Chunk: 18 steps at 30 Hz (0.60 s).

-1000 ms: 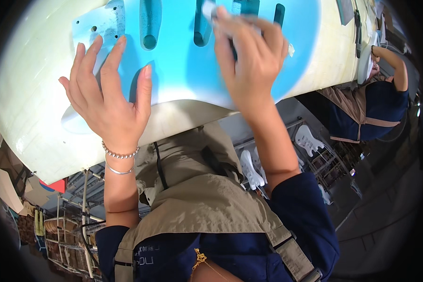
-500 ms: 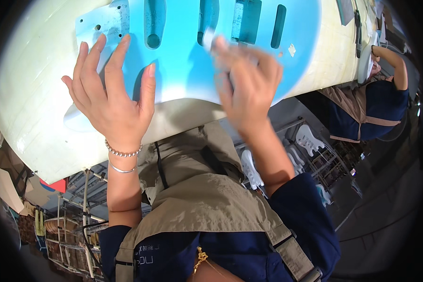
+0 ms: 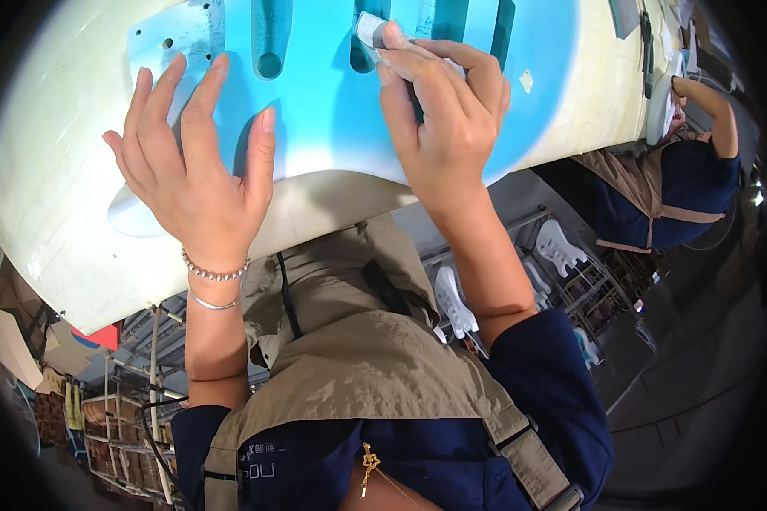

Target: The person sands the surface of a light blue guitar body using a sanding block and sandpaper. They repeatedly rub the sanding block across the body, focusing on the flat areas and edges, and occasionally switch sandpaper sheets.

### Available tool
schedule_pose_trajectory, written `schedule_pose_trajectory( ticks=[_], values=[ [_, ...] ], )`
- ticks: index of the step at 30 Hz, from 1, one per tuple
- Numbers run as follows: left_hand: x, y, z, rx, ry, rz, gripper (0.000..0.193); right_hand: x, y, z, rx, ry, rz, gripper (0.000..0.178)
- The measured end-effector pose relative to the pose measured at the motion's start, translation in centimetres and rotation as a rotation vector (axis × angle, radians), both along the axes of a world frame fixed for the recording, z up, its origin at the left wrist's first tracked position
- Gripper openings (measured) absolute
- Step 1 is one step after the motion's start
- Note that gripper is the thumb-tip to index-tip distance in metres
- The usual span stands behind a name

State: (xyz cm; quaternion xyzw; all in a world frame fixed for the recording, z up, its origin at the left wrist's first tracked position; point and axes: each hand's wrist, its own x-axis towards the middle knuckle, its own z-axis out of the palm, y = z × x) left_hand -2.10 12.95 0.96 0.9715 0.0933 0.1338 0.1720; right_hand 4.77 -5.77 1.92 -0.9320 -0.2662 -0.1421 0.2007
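A light blue guitar body (image 3: 324, 111), fading to white along its near edge, lies flat on the pale worktable with its routed slots and drilled holes facing up. My left hand (image 3: 200, 183) rests on its left part with the fingers spread, holding nothing. In my right hand (image 3: 452, 128) a small folded piece of greyish-white sandpaper (image 3: 370, 31) is pinched between thumb and fingers. It sits at the edge of a slot (image 3: 362, 56) near the middle of the body. My fingers hide part of the sandpaper and of the slots to its right.
The cream-coloured worktable (image 3: 51, 213) curves across the front. At the right, a co-worker (image 3: 669, 192) in a dark blue top handles a white piece (image 3: 663, 106). Below stand racks (image 3: 592, 281) with white guitar bodies (image 3: 559, 250), and a pipe frame (image 3: 153, 366) is at lower left.
My right hand, blurred before, now shows sharply and sits slightly farther up with the sandpaper. The guitar body and my left hand appear slightly up and left in the picture.
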Motion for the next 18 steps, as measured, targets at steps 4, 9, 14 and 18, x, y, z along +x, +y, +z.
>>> schedule_pose_trajectory(
  ticks=[4,9,14,18],
  values=[
    [-0.1,-0.2,0.0,-0.020,-0.028,-0.003,0.043,-1.9,0.1,-0.2,0.054,0.002,-0.024,0.017],
    [0.1,0.0,0.2,-0.002,0.001,-0.001,0.042,3.6,0.2,0.1,0.153,-0.017,0.075,0.010],
    [-0.2,0.1,-0.1,-0.281,-0.214,-0.043,0.033,3.5,0.3,5.2,1.369,0.968,-0.205,0.024],
    [0.8,-0.9,2.0,-0.857,-0.246,-0.067,0.021,1.7,-0.2,5.6,1.832,1.767,-0.301,0.034]
  ],
)
